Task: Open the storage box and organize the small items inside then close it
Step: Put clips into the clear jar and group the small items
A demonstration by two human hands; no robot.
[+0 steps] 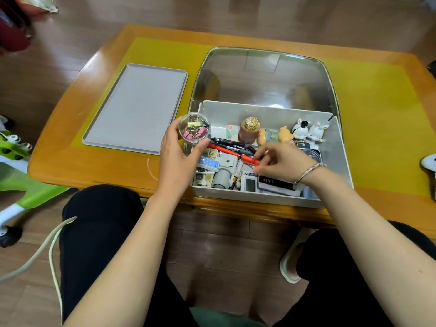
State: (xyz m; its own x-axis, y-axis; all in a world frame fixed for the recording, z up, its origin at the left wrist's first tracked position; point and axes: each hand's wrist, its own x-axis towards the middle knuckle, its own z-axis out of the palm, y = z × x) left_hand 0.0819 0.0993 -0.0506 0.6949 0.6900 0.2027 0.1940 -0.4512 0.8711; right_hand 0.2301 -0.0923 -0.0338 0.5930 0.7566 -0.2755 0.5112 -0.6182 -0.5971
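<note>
Now the box (339,156) sits open on the counter (61,161), its clear lid (264,76) tipped back behind it; a flat tray (136,107) lies to its left; the left hand (175,156) curls round a clear jar (194,129) of binder clips, held at the box's left rim; the right hand (280,161) reaches into the box, fingertips pinching a red pen (232,153) that lies across the clutter; small figurines (304,132) and a gold-capped bottle (249,131) stand along the back wall.

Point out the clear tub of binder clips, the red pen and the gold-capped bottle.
Clear tub of binder clips (194,129), head view: on its round lid.
Red pen (232,153), head view: mid-barrel.
Gold-capped bottle (250,122), head view: on the gold cap.
</note>
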